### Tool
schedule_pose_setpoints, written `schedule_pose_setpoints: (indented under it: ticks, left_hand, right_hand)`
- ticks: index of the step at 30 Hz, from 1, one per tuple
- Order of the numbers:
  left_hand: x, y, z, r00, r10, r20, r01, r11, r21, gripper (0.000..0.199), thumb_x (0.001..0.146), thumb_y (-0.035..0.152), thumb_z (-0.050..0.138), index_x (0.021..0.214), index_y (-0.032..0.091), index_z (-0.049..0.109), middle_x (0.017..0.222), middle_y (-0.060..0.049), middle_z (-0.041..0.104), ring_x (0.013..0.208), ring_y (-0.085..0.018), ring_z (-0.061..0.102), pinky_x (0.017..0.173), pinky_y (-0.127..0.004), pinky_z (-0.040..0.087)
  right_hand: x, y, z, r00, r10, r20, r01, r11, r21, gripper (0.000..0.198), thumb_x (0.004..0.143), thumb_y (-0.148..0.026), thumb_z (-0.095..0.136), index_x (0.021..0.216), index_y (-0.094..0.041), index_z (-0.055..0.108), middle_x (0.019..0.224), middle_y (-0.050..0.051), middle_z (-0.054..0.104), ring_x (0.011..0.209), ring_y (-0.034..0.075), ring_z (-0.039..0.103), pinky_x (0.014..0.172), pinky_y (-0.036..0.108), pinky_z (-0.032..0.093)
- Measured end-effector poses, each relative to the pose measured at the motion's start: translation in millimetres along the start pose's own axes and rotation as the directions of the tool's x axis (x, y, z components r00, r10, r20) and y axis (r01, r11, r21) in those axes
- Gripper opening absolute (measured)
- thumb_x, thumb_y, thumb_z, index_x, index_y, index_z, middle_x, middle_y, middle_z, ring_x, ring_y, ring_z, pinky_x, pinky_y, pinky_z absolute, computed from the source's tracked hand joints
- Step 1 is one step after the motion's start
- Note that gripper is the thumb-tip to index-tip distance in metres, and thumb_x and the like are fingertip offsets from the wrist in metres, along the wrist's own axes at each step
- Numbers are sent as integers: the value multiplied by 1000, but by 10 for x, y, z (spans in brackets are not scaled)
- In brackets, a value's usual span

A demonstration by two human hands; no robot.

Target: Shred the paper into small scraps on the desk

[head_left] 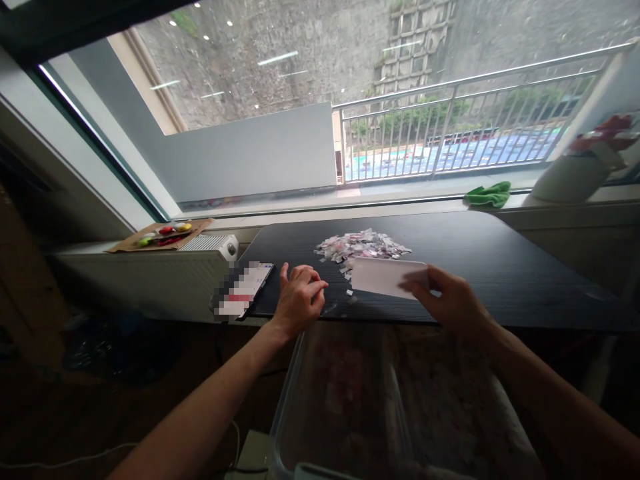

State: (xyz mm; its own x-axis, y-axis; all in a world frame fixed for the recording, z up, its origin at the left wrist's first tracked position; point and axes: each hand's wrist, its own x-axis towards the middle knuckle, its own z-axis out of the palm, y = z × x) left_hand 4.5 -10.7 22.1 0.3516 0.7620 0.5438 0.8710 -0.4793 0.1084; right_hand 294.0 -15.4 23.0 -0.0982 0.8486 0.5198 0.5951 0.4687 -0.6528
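My right hand (450, 297) pinches the right end of a pale, flat card (383, 277), held slightly tilted over the dark table (500, 267). Just behind the card lies a heap of small paper scraps (357, 245), mostly white with some pinkish ones, and a few loose bits have strayed to the front. On the left of the card, my left hand (301, 298) is over the table near its front edge. Its thumb and index finger come together at the tips while the little finger stands apart. Whatever may be between those tips is too small to make out.
A phone (247, 290) with a partly blurred screen rests at the table's left edge. Below the front edge stands a clear plastic bin (287, 413). A radiator (210, 243) carries cardboard with colourful items. On the sill are a green cloth (489, 194) and a white container (567, 177).
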Motion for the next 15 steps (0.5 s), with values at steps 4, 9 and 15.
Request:
schedule_pose_setpoints:
  ticks: [4,9,15]
  left_hand:
    - [-2,178,-8,991,100,84,-97,995,-32,21,82,17,54,92,25,71,96,-4,64,114,-26,51,113,-62,12]
    - [-6,179,24,994,79,78,-76,996,-49,21,82,18,53,93,24,70,95,-4,65,113,-26,51,113,-62,14]
    - [7,91,18,999,21,47,-19,999,-48,21,81,17,53,91,24,70,95,-4,64,110,-26,53,113,-62,15]
  right_hand:
    - [17,-30,59,999,-6,42,5,1000,17,17,82,-34,60,86,-20,67,70,2,70,64,16,61,61,28,50]
    - [38,-59,-45,996,29,86,-24,998,-60,19,80,-36,57,81,-20,65,61,0,64,54,14,54,52,26,44]
    - [-102,24,-574,993,105,59,-92,976,-197,19,75,-41,61,68,-23,59,57,0,63,48,15,53,46,28,40]
